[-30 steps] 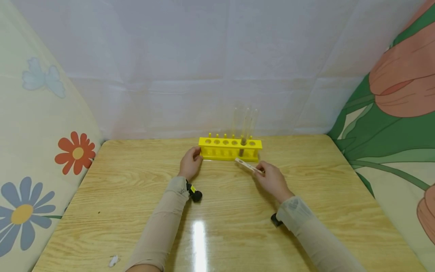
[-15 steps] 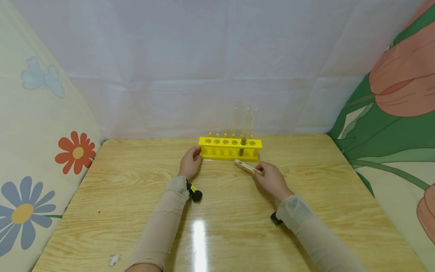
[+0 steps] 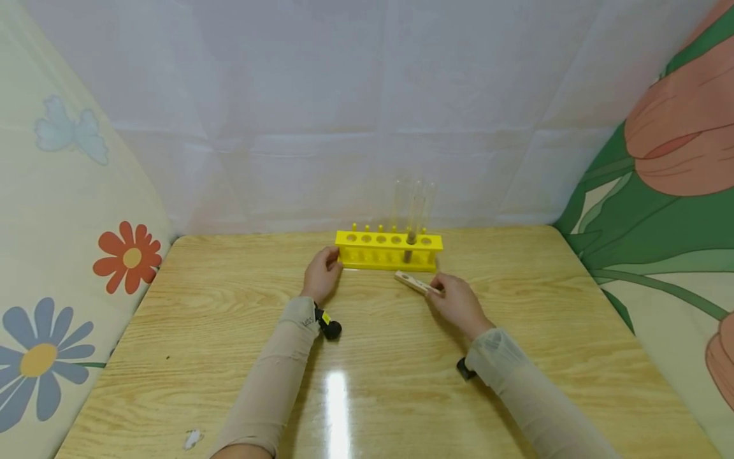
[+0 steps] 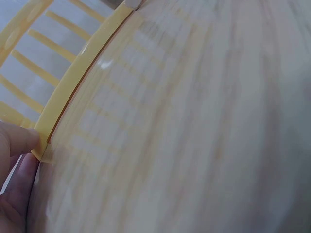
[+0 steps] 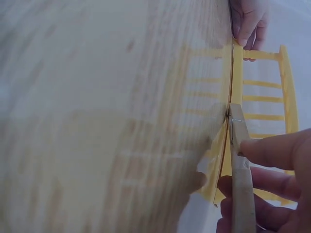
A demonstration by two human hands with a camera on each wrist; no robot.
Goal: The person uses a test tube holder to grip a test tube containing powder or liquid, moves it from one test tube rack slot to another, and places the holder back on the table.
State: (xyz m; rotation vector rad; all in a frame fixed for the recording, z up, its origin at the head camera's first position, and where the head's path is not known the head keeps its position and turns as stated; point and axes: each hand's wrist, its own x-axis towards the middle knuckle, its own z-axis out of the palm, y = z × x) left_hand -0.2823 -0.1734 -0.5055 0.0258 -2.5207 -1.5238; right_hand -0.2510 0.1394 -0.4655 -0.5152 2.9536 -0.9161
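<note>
A yellow test tube rack [image 3: 380, 240] stands at the back middle of the table. My left hand [image 3: 322, 275] holds its left end, with the thumb on the base in the left wrist view. Several glass test tubes [image 3: 417, 204] rise from the rack's right half; one has dark contents in its lower part. My right hand [image 3: 457, 305] pinches a wooden test tube holder [image 3: 414, 282] with a wire spring, just in front of the rack. In the right wrist view the holder [image 5: 242, 179] lies between thumb and fingers, apart from the tubes.
The wood-grain table [image 3: 378, 357] extends around both arms. A white cloth [image 3: 275, 115] hangs behind the rack, and flower-patterned cloths flank both sides. A small white patch [image 3: 193, 439] marks the table at the front left.
The wooden test tube holder's far end has dropped slightly, toward me and away from the rack. My left hand and the rack have stayed where they were.
</note>
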